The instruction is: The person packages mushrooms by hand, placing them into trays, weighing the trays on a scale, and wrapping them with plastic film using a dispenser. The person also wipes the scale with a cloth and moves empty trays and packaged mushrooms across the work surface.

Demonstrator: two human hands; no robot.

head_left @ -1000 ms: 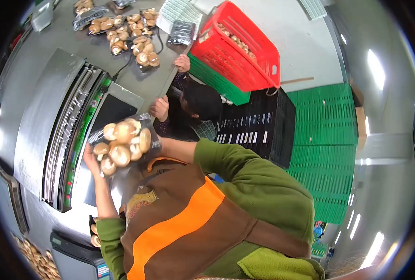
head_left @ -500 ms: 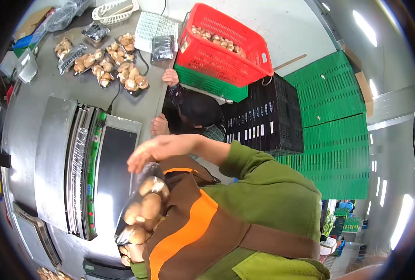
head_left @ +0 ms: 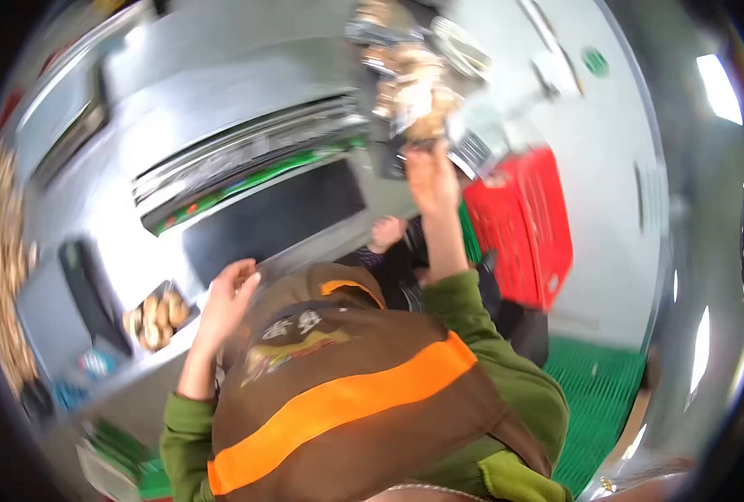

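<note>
Everything is smeared with blur, so I go carefully. My right hand (head_left: 429, 178) is stretched out to the far side of the counter (head_left: 221, 84), right up at the packs (head_left: 412, 90) of mushrooms bunched there. The fingertips sit at the near edge of the closest pack. Whether they are pinching it or only touching it I cannot tell, as the blur swallows the fingers.

My left hand (head_left: 228, 294) is close in front of my apron, at the near edge of the counter. Its fingers (head_left: 244, 274) are loosely apart and it holds nothing. Just to its left sits a tray (head_left: 159, 318) of mushrooms, near the hand but not touching it.

Between my two hands runs the machine (head_left: 246, 159), with its dark plate (head_left: 273, 219) toward me. A red crate (head_left: 524, 224) stands to the right of my outstretched arm. A co-worker's hand (head_left: 384, 231) rests at the counter's edge, just below the plate and beside my right forearm. Loose mushrooms (head_left: 2, 251) are heaped along the far left edge.
</note>
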